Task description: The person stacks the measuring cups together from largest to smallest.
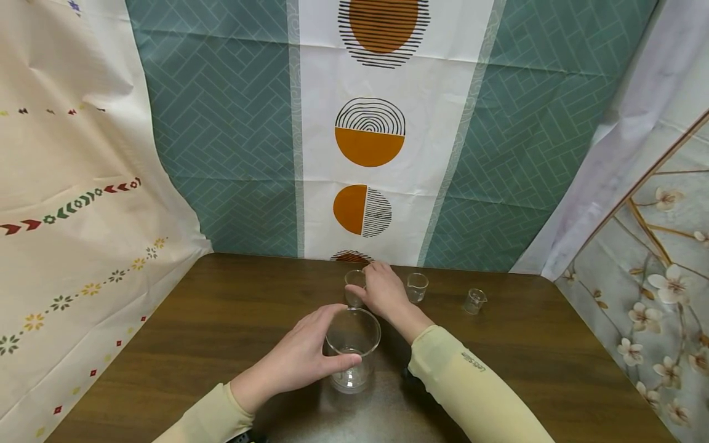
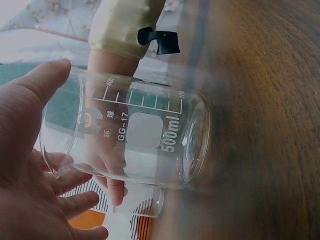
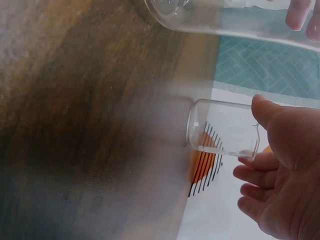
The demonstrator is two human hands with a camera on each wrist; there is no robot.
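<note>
A large clear glass beaker (image 2: 144, 132) marked 500ml stands upright in front of me. My left hand (image 1: 299, 349) holds it near the rim from the left, thumb on the near side and fingers round the far side. Behind it, my right hand (image 1: 386, 294) reaches forward to a smaller clear beaker (image 3: 225, 127). The thumb and fingers of that hand pinch this beaker at its rim from opposite sides. In the head view, the smaller beaker (image 1: 353, 280) is partly hidden by the right hand, its base close to the tabletop.
Right of my right hand stands another small beaker (image 1: 418, 287), and farther right a still smaller one (image 1: 474, 301). All are on a dark brown wooden table (image 1: 249, 289). A patterned cloth (image 1: 221, 123) hangs along the back edge, with more cloths at both sides.
</note>
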